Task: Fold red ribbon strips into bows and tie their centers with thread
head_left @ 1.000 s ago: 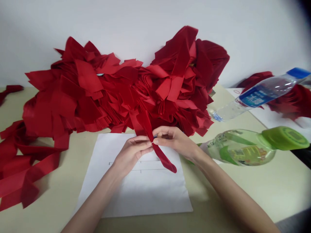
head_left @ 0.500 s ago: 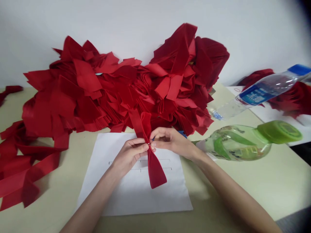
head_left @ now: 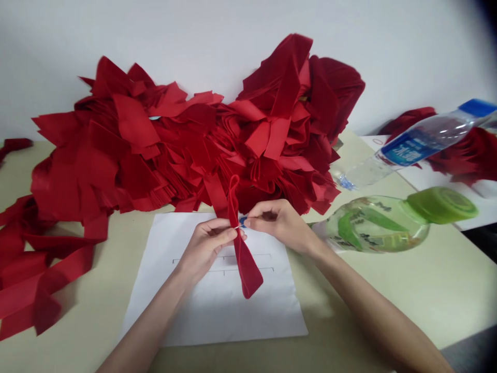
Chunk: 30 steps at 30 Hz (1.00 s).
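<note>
Live at the tabletop (head_left: 341, 305): one red ribbon (head_left: 245, 269), velvety by the look of it, pinched at the middle above a sheet of paper (head_left: 217, 311), with a narrow loop standing up past the fingers and a longer tail dropping over the printed lines. Left hand (head_left: 205, 246) curled closed on the ribbon's waist, thumb and fingers pressed together with no gap showing. Right hand (head_left: 277, 225) right alongside, thumb and forefinger nearly meeting at that same gathered spot, fingertips touching the ribbon, other fingers loosely curled. A small blue bit (head_left: 243, 221) peeking out at those fingertips, and a tiny glint at the waist, both too small to make out from up here. Handling call: very light, soft and limp, likely to flop away from any loose hold, though the nap should give a fair bit of grip rather than slip. Best place to take hold: right there at the pinched waist, where the folds bunch up and stay put, not out on the floppy ends. Behind the hands, a huge heap of red ribbon strips (head_left: 186, 145) against the wall, with loose strips (head_left: 42, 264) spilling toward the left edge of the tabletop. Off to the right, a green-capped bottle (head_left: 373, 224) lying on its side, a water bottle (head_left: 411, 147) beyond it, and another red heap (head_left: 462, 155) near the far right corner.
</note>
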Each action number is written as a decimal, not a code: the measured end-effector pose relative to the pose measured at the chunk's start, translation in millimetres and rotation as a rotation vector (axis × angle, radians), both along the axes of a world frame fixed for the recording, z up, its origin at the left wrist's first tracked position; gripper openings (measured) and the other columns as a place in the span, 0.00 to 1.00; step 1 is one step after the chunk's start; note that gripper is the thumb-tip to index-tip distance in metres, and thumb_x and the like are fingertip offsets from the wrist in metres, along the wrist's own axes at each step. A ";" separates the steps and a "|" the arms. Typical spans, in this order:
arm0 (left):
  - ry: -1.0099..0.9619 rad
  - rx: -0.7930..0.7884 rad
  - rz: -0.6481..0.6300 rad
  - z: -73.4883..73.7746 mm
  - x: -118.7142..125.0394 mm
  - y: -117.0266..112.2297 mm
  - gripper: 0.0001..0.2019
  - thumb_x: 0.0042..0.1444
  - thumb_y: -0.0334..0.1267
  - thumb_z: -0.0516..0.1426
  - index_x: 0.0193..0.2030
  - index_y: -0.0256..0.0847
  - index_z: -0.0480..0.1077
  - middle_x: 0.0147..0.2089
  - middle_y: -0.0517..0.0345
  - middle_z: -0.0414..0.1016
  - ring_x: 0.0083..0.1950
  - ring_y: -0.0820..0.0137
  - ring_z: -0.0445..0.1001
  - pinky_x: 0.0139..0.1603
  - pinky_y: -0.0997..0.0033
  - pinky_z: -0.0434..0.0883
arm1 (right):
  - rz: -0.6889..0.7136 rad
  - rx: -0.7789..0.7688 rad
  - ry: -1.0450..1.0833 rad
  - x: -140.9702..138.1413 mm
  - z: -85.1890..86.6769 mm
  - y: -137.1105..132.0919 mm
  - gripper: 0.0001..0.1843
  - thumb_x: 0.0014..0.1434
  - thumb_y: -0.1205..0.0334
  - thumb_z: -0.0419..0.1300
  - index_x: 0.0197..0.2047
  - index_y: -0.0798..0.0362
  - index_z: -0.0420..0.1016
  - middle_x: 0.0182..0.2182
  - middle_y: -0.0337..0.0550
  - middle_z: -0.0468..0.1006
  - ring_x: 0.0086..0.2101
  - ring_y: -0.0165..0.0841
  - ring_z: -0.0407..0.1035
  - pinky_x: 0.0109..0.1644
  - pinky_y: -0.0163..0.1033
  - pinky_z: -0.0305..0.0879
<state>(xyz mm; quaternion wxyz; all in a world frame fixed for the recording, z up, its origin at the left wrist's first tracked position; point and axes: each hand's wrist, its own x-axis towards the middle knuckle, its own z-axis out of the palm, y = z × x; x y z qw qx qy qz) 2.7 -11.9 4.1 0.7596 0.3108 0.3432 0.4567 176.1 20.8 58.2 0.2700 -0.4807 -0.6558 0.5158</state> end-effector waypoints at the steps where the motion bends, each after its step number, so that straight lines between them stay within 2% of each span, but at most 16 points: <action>1: -0.009 -0.001 0.003 -0.1 0.5 -0.2 0.07 0.53 0.30 0.61 0.39 0.38 0.77 0.33 0.55 0.79 0.38 0.69 0.76 0.42 0.71 0.71 | -0.011 -0.015 0.005 -0.8 -1.0 0.3 0.06 0.52 0.64 0.61 0.27 0.58 0.75 0.24 0.38 0.73 0.27 0.26 0.64 0.31 0.33 0.59; 5: -0.018 -0.027 0.005 1.2 2.0 -0.8 0.09 0.53 0.31 0.60 0.41 0.39 0.77 0.36 0.56 0.79 0.38 0.69 0.77 0.42 0.70 0.71 | -0.063 -0.055 0.027 -4.7 -5.0 0.4 0.08 0.50 0.61 0.63 0.29 0.58 0.75 0.23 0.37 0.71 0.25 0.25 0.62 0.29 0.32 0.57; 10: -0.002 -0.015 -0.015 3.6 2.9 -0.8 0.09 0.55 0.32 0.59 0.43 0.38 0.76 0.38 0.54 0.78 0.40 0.69 0.76 0.42 0.72 0.71 | -0.019 -0.090 0.041 -7.0 -4.6 -0.3 0.11 0.51 0.57 0.63 0.31 0.57 0.74 0.20 0.33 0.65 0.22 0.23 0.56 0.26 0.32 0.51; 13: -0.019 -0.050 0.020 1.9 2.4 0.6 0.11 0.53 0.32 0.61 0.44 0.41 0.75 0.39 0.56 0.78 0.38 0.71 0.77 0.41 0.74 0.71 | -0.020 -0.100 0.050 -7.3 -3.7 -0.1 0.12 0.51 0.56 0.63 0.31 0.57 0.73 0.19 0.32 0.63 0.22 0.23 0.55 0.26 0.32 0.50; 18: 0.038 -0.109 0.139 -1.4 0.8 1.7 0.06 0.48 0.31 0.64 0.34 0.38 0.75 0.32 0.58 0.77 0.37 0.72 0.76 0.44 0.73 0.70 | 0.021 -0.111 0.065 -8.8 -6.5 -0.2 0.14 0.51 0.53 0.63 0.30 0.57 0.73 0.21 0.33 0.65 0.23 0.24 0.54 0.27 0.33 0.52; 20: 0.087 -0.101 0.175 -0.9 1.3 0.8 0.06 0.47 0.32 0.64 0.35 0.37 0.76 0.32 0.58 0.77 0.37 0.73 0.75 0.45 0.73 0.69 | 0.032 -0.094 0.064 -9.1 -8.9 -0.1 0.14 0.52 0.52 0.62 0.31 0.57 0.73 0.23 0.35 0.66 0.23 0.24 0.55 0.28 0.33 0.53; 23: 0.144 -0.091 0.174 1.7 3.0 -0.8 0.09 0.48 0.36 0.64 0.37 0.38 0.76 0.33 0.57 0.78 0.38 0.71 0.74 0.44 0.70 0.69 | 0.016 -0.067 0.027 -8.9 -12.6 0.0 0.15 0.52 0.52 0.62 0.32 0.57 0.72 0.22 0.34 0.66 0.23 0.24 0.55 0.27 0.33 0.52; 25: 0.205 -0.085 0.177 3.7 3.9 -1.4 0.10 0.45 0.37 0.65 0.36 0.38 0.76 0.31 0.57 0.77 0.37 0.71 0.74 0.42 0.70 0.69 | 0.009 -0.064 0.005 -8.7 -14.6 -0.2 0.15 0.52 0.52 0.62 0.31 0.57 0.72 0.20 0.32 0.63 0.21 0.23 0.54 0.25 0.32 0.50; 27: 0.268 -0.078 0.176 5.5 4.0 -1.3 0.10 0.42 0.36 0.67 0.33 0.37 0.76 0.29 0.59 0.77 0.34 0.72 0.73 0.40 0.72 0.68 | 0.035 -0.067 0.007 -8.7 -16.0 -0.4 0.14 0.53 0.53 0.61 0.30 0.57 0.71 0.18 0.31 0.60 0.21 0.22 0.52 0.24 0.31 0.48; 30: 0.269 -0.052 0.118 8.1 1.7 -0.4 0.08 0.42 0.34 0.66 0.31 0.37 0.75 0.28 0.58 0.76 0.32 0.73 0.72 0.37 0.74 0.67 | 0.104 -0.081 0.029 -8.0 -17.0 0.4 0.13 0.53 0.53 0.61 0.31 0.56 0.71 0.20 0.32 0.62 0.22 0.22 0.54 0.24 0.30 0.50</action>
